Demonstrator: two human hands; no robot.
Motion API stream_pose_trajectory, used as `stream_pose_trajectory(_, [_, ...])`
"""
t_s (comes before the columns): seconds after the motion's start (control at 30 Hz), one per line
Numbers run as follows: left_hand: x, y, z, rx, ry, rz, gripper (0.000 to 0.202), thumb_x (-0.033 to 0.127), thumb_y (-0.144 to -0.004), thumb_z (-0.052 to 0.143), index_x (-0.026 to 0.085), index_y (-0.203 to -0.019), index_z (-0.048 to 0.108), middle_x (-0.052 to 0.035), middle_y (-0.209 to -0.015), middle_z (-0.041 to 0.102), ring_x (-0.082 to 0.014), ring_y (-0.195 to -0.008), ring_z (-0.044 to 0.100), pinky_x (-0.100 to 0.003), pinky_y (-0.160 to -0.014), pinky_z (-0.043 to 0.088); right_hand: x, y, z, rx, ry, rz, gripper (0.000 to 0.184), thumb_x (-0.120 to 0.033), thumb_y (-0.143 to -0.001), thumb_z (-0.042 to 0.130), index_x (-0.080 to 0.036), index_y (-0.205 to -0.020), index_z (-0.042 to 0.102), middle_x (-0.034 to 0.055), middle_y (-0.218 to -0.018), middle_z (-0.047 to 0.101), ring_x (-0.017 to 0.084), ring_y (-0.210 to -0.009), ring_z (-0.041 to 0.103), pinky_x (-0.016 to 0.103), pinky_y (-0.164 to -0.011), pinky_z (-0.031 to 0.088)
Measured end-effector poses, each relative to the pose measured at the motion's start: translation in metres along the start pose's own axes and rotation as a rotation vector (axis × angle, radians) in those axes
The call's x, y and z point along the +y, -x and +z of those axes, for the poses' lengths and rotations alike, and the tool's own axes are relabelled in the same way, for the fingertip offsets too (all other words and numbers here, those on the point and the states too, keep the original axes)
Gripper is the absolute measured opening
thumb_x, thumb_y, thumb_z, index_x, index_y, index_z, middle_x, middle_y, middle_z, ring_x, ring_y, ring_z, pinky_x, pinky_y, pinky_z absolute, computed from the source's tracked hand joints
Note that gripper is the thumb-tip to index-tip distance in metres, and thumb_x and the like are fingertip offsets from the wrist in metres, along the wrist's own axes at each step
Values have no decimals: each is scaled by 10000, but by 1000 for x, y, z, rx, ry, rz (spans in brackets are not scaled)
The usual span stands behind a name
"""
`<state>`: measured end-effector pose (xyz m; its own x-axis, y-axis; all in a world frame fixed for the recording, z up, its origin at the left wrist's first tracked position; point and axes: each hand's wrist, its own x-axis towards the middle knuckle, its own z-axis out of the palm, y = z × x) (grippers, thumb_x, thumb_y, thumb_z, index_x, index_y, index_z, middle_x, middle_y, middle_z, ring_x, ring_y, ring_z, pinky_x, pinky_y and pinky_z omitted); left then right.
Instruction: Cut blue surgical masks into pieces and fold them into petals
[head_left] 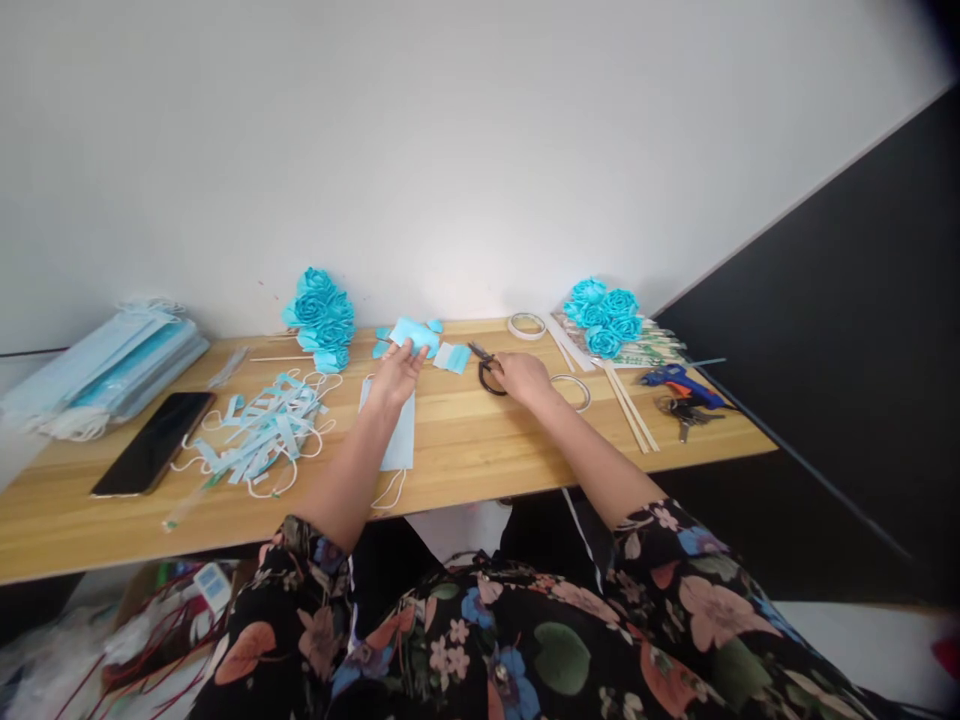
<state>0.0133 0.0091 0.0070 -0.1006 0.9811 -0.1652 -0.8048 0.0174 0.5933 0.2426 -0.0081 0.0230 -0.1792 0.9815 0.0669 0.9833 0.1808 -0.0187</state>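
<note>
Between the fingers of my left hand (401,374) is a light blue piece of mask fabric (415,336), held just over the table. My right hand (523,378) grips a pair of scissors (489,372) by the dark handles, its blades pointing up and left. A cut blue-and-white fabric piece (453,357) lies between the two hands. Small rounded blue cutouts (382,349) rest behind the left hand. Under my left wrist lies a whole face mask (399,440) with its ear loop toward the table's front edge.
Left on the wooden table (457,440) are stacked masks (112,370), a phone (154,443) and a heap of cut strips (266,430). Blue fabric flowers (319,310) stand behind; more flowers (604,315), tape rolls (526,326), sticks (628,408) and a glue gun (681,382) are at right.
</note>
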Motion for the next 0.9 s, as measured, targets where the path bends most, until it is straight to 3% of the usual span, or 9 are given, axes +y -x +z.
stream_pose_trajectory(0.13, [3, 2, 6, 96, 119, -87, 250, -9, -934, 532, 157, -756, 593, 34, -725, 686, -45, -709, 682, -204, -902, 561, -5, 13, 8, 21, 20, -14, 293, -237, -954, 503, -144, -1191, 649, 168, -1097, 731, 297, -1040, 681, 331, -810, 483])
stream_pose_trajectory(0.27, [4, 1, 6, 105, 151, -112, 245, 11, -959, 497, 150, -806, 629, 23, -720, 687, -45, -679, 675, -153, -783, 566, -3, 12, 8, 40, -11, 76, 342, -224, -908, 530, -103, -1210, 634, 199, -1064, 727, 318, -1001, 692, 353, -801, 493])
stream_pose_trajectory(0.37, [5, 2, 6, 102, 141, -125, 229, 21, -964, 490, 157, -940, 674, 4, -801, 723, -57, -721, 695, -135, -738, 565, 10, 12, 4, 54, -243, 189, 517, -243, -825, 622, -145, -1331, 574, 156, -1115, 724, 300, -1032, 680, 352, -831, 497])
stream_pose_trajectory(0.47, [5, 4, 8, 107, 119, -156, 249, 36, -972, 483, 166, -1052, 680, -11, -875, 745, -64, -727, 703, -135, -709, 570, 22, 17, -2, 88, -727, 224, 646, -250, -755, 684, -179, -1379, 531, 92, -1060, 720, 225, -931, 672, 306, -773, 500])
stream_pose_trajectory(0.53, [5, 6, 10, 94, 101, -159, 261, 44, -974, 483, 172, -1095, 677, -16, -911, 752, -64, -718, 701, -139, -705, 573, 22, 24, -5, 22, -1191, 180, 596, -303, -734, 725, -187, -1297, 571, 52, -949, 704, 167, -788, 645, 262, -667, 485])
stream_pose_trajectory(0.63, [3, 9, 11, 74, 59, -149, 264, 33, -964, 495, 170, -1103, 674, -26, -948, 755, -65, -724, 702, -138, -698, 570, 12, 38, -5, -222, -1744, 63, 462, -423, -699, 807, -193, -1057, 626, 34, -874, 684, 109, -661, 584, 215, -562, 442])
stream_pose_trajectory(0.73, [3, 10, 10, 70, 13, -138, 268, 23, -966, 477, 163, -1086, 672, -32, -960, 756, -64, -737, 704, -137, -696, 567, -3, 48, -3, -457, -1952, 20, 510, -506, -687, 840, -208, -1044, 630, 13, -800, 670, 89, -593, 539, 204, -528, 438])
stream_pose_trajectory(0.9, [2, 9, 7, 43, -31, -116, 325, 30, -974, 450, 173, -1160, 675, -47, -1021, 762, -67, -764, 710, -137, -702, 566, -13, 34, -11, -515, -1970, -18, 605, -687, -843, 616, -202, -1205, 621, 6, -744, 652, 138, -632, 613, 342, -747, 573])
